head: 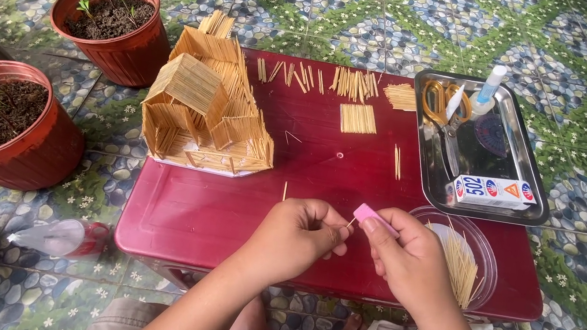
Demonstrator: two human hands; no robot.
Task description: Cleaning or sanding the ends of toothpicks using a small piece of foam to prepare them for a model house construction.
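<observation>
Working: low centre of frame, over near edge of red table (227, 231).
Left hand (296, 235): fingers pinched shut on thin toothpick (350, 224).
Right hand (408, 255): closed around small pink block (370, 214).
Technique: judged best to brace both wrists, use short light strokes at the tip.
Toothpick axis: slants up-right, tip meeting block.
Right of hands: clear dish of sticks (463, 262).
Farther: steel tray (423, 158), scissors (445, 112).
Upper left: stick house (205, 103), red pots (114, 23).

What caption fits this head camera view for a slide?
Left hand pinches a thin wooden toothpick against the right hand's small pink block, beside a toothpick model house.
</observation>
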